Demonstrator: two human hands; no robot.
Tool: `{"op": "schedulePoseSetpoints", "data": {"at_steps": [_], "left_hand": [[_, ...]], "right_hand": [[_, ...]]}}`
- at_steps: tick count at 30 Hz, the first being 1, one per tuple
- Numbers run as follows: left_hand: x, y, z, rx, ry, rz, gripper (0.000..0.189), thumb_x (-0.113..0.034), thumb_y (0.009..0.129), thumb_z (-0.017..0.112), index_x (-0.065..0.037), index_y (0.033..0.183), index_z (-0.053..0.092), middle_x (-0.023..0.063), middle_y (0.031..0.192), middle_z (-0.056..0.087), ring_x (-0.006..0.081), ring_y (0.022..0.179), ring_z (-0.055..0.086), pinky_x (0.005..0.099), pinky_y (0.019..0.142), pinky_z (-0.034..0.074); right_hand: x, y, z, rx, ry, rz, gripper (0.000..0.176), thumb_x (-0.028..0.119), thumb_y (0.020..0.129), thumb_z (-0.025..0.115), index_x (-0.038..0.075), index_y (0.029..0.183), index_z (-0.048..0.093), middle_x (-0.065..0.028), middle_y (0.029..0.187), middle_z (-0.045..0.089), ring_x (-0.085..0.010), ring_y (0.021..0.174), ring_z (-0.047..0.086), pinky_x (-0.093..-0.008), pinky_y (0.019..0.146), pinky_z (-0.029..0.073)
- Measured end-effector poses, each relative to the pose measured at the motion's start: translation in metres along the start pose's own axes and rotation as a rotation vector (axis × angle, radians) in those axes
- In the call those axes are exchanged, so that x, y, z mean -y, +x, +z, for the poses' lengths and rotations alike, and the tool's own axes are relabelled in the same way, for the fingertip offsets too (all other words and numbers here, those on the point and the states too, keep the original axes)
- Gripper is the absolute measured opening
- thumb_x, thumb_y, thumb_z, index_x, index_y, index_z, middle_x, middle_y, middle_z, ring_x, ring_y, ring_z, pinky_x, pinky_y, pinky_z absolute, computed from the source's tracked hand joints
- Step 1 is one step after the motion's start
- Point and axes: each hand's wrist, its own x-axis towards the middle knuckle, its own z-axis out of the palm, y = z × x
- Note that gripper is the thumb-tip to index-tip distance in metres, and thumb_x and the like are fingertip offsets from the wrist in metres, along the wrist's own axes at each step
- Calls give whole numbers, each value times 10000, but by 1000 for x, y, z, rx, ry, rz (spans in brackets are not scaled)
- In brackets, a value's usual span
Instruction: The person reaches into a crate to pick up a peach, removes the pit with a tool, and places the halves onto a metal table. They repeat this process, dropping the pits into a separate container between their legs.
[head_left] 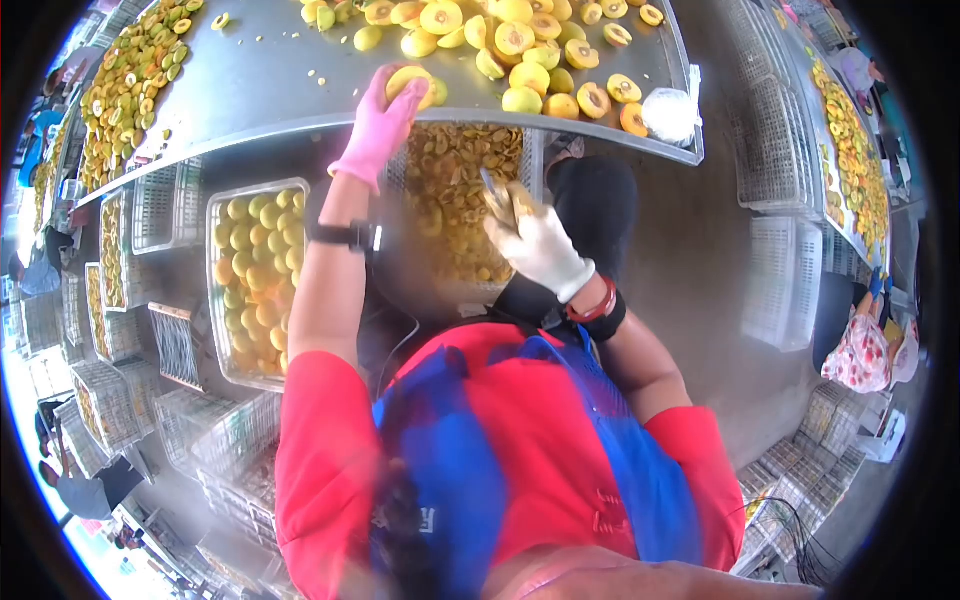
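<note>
My left hand (378,128), in a pink glove, reaches up onto the steel table (260,90) and closes over a yellow fruit (418,82) at the table's near edge. My right hand (540,248), in a white glove, holds a small knife (497,195) and what looks like a bit of fruit. It hovers above a wire crate of yellow-brown fruit scraps (455,170) under the table edge. A pile of whole and halved yellow fruit (530,50) lies on the table just right of my left hand.
A crate of whole yellow fruit (255,270) stands at the left under the table. Halved fruit (130,75) covers the table's left end. A clear plastic bag (668,112) sits at the right corner. Stacked empty crates (780,260) and another person (865,350) are at the right.
</note>
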Motion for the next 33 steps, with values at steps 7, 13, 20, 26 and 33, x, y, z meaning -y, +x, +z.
{"op": "schedulePoseSetpoints", "data": {"at_steps": [7, 13, 20, 26, 33], "left_hand": [[-36, -98, 28, -61, -132, 69, 469, -453, 1047, 401, -50, 1190, 592, 31, 986, 623, 88, 819, 576, 227, 652, 474], [-37, -125, 46, -72, -233, 233, 365, -327, 1070, 381, -21, 1213, 520, 134, 1092, 687, 159, 984, 628, 293, 913, 493], [-25, -122, 58, -162, 67, 422, 280, -182, 1042, 430, -12, 1240, 532, 93, 1011, 694, 137, 930, 634, 270, 863, 496], [-18, -122, 51, 147, -235, 270, 279, -213, 1038, 463, -13, 1221, 532, 80, 996, 661, 147, 957, 631, 282, 864, 501], [-15, -120, 41, 95, -247, 306, 533, -451, 1053, 317, 4, 1093, 593, 100, 911, 708, 143, 793, 659, 277, 759, 517]], "right_hand": [[36, 24, 14, -31, -164, -210, 264, 72, 854, 662, 9, 1041, 487, -185, 744, 637, -400, 692, 649, -440, 586, 506], [41, 9, 22, -24, -220, -113, 304, 57, 827, 666, 3, 1065, 486, -200, 800, 642, -418, 738, 647, -441, 617, 512], [35, 5, 17, 142, 147, 65, 264, 2, 869, 560, 51, 1124, 510, -42, 737, 550, -164, 582, 532, -295, 508, 425], [52, 3, -1, 410, 885, 711, 137, 95, 937, 579, 82, 1022, 472, 41, 583, 366, -54, 376, 315, -213, 335, 237], [21, -5, -11, 793, 1194, 689, 238, 186, 912, 696, 58, 1028, 532, 31, 563, 351, -60, 374, 268, -232, 340, 207]]}}
